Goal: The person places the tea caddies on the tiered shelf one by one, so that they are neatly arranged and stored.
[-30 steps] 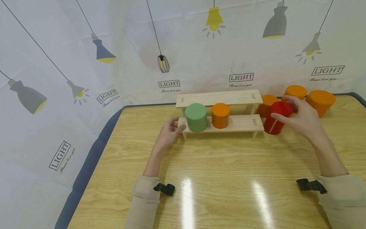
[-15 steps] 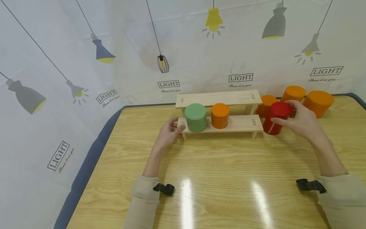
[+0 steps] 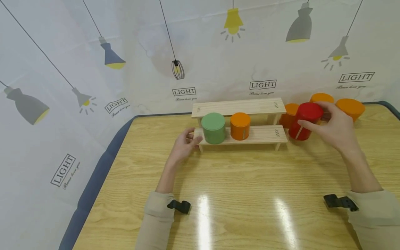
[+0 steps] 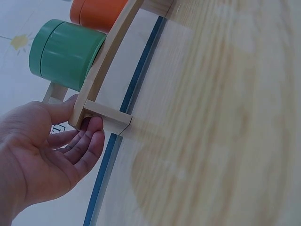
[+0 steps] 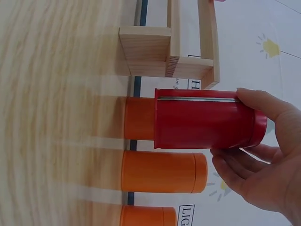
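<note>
While the rack is pinched at its left end by the left hand, the red canister is gripped, roughly upright, by the right hand beside the rack's right end.

The tall red cylindrical can has risen and now hangs clear of the wood-grain tabletop. The bare right hand gripping it has moved up too, covering more of the rightmost orange cylindrical can.

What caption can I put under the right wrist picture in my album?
The right grip holds a red canister above the table, near three orange canisters.
</note>
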Available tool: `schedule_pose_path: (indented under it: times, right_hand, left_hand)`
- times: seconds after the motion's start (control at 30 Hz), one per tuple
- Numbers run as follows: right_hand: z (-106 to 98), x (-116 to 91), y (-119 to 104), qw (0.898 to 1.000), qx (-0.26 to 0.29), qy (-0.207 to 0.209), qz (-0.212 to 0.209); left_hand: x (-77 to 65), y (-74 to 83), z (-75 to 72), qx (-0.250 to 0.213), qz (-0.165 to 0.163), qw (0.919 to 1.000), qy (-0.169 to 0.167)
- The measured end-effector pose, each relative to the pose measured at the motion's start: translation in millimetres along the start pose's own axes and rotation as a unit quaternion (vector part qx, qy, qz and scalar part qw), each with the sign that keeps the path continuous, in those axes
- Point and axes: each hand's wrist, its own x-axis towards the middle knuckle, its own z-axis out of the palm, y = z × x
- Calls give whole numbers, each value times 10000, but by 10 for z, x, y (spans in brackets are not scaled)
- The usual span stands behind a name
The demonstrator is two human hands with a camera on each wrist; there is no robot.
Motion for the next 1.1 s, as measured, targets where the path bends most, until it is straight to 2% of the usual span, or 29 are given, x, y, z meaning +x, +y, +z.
schedule_pose_path:
  times: [0.2,0.33,0.47,0.7,0.93,1.1]
  right_hand:
    - [-10,-32,-111,9984,159,511,-201]
    - [-5,-71,-227,9974,375,563,-255]
    - [39,-101,-327,9971,555,393,-329]
    - [192,-156,-473,9973,512,121,-512]
    - [361,-173,-503,9944,689,-30,-795]
    - [413,-177,-521,9943,728,-310,-710]
  left_hand:
    - [-8,7,-2,-15,-66,10000,17]
    - [-13,14,-2,-34,-41,10000,18]
    - [-13,14,-5,-62,-29,10000,5]
    - [6,4,-5,-98,-75,9999,-79]
    - [12,3,-9,-166,-128,9996,-164]
    - [8,-13,-11,-161,-67,9998,-112]
